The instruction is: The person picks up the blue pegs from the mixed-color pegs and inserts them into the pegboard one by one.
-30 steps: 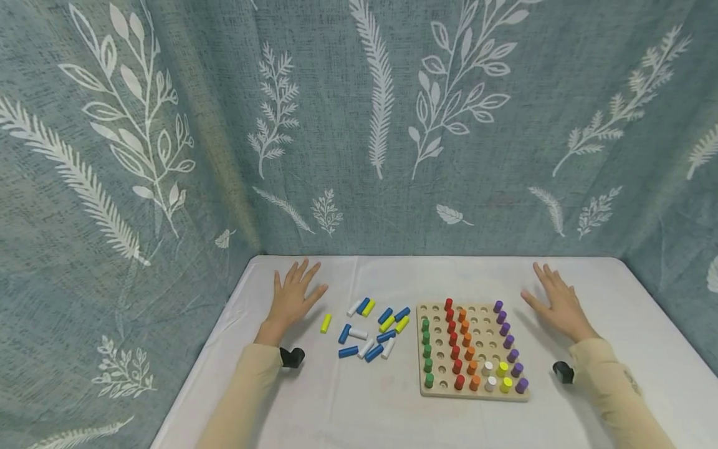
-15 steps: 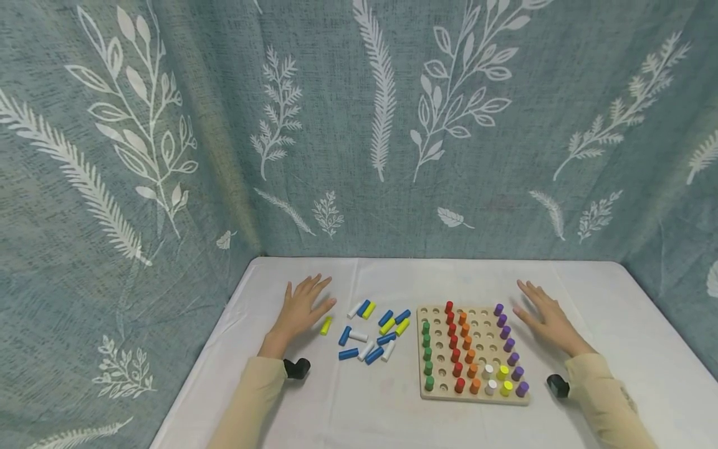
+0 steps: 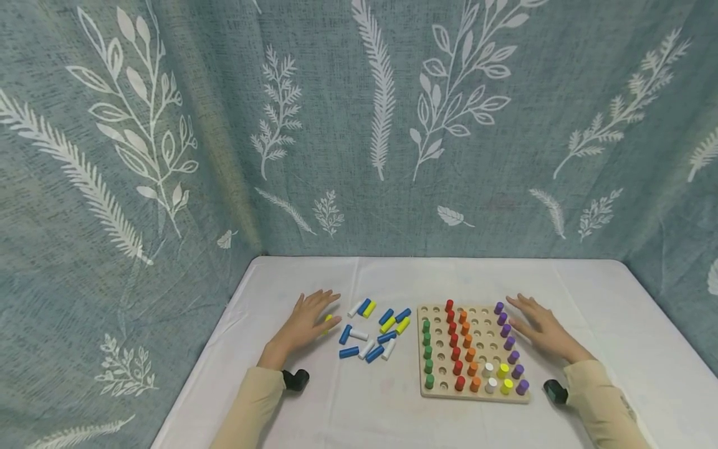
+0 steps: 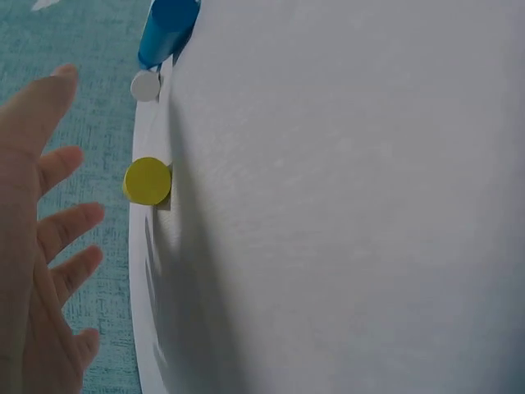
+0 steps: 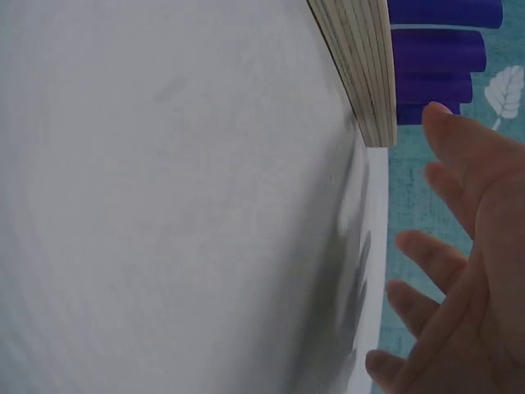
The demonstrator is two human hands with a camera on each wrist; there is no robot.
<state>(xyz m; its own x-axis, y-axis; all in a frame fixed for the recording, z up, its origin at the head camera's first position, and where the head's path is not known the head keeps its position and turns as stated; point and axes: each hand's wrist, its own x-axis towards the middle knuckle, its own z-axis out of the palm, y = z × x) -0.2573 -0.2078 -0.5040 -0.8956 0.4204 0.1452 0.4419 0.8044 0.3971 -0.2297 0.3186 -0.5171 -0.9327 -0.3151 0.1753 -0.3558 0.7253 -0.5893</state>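
I read this as the reach for a loose peg: my left hand, fingers released, hovers over the yellow peg on the desk, left of the pegboard. My right hand lies spread beside the board's right edge. Next I'd pinch that peg.

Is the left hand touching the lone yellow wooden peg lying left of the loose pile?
Apart. The left wrist view shows cloth between the left hand fingers and the yellow wooden peg; the head view overlaps them misleadingly.

left hand slid onto yellow peg; right hand nearer pegboard
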